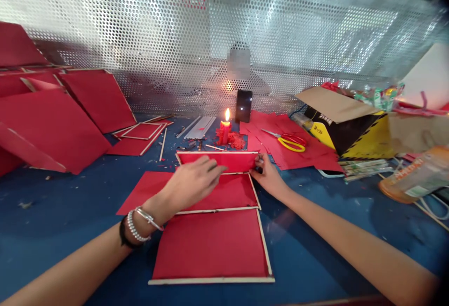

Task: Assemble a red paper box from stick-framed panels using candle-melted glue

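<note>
A red sheet structure point(213, 245) edged with thin pale sticks lies in front of me in joined sections. Its far section, a narrow red panel point(231, 162), stands tilted up along the back. My right hand point(267, 176) pinches the right end of that panel, where the stick frame has a corner. Over the middle section hovers my left hand point(192, 182), slightly blurred, its fingers loosely stretched to the right with nothing visible in them. A loose red sheet point(143, 189) sticks out beneath my left wrist. Dark marks show at some stick joints.
Behind the panel burns a red candle point(226, 130) amid wax crumbs, beside an upright phone point(243, 106). Yellow-and-red scissors point(289, 142) lie on red sheets point(259, 133). Framed red panels point(45, 128) lean at left. At right are a cardboard box point(351, 123) and a plastic jar point(417, 175).
</note>
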The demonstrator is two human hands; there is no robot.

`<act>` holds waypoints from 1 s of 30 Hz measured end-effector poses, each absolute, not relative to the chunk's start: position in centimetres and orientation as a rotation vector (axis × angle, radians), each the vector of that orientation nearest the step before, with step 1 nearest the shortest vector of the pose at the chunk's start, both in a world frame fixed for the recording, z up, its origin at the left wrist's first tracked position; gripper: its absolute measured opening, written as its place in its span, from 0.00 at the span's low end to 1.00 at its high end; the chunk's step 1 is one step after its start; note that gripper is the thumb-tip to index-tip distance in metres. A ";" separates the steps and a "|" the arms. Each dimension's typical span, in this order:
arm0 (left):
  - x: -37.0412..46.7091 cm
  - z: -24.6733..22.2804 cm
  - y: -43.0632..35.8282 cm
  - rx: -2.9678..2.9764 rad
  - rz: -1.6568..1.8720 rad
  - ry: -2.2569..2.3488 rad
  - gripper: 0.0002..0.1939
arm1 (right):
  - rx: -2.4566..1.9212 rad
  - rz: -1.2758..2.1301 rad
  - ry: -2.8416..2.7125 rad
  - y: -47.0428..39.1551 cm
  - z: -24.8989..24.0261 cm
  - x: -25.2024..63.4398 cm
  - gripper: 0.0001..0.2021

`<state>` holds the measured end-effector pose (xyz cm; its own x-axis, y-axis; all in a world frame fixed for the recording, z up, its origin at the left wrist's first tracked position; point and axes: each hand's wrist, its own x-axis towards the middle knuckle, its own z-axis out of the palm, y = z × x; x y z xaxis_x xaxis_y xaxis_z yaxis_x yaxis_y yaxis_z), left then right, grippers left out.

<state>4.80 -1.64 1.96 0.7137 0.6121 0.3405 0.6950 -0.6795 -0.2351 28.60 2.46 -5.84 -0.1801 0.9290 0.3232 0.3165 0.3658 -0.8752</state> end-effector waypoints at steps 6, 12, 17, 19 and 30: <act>4.5 6.6 0.2 -2.539 -0.461 -1.241 0.21 | -1.108 0.817 -1.698 2.4 -5.9 28.6 0.14; 6.7 9.2 3.9 -3.184 0.079 -1.280 0.18 | -1.130 0.781 -1.701 2.1 -5.6 28.5 0.13; 7.5 8.5 5.4 -3.058 0.375 -1.348 0.15 | -1.139 0.770 -1.703 2.1 -5.6 28.5 0.13; 7.4 8.2 5.6 -3.042 0.422 -1.353 0.12 | -1.149 0.764 -1.703 2.2 -5.7 28.6 0.13; 6.6 8.1 6.0 -3.119 0.252 -1.210 0.13 | -1.167 0.534 -1.343 1.3 -3.5 28.9 0.09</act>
<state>6.64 6.02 8.06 0.7315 0.6472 -0.2145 0.6790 -0.7200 0.1434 28.87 1.34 -3.48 0.2235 0.8586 0.4614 0.3071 0.3873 -0.8693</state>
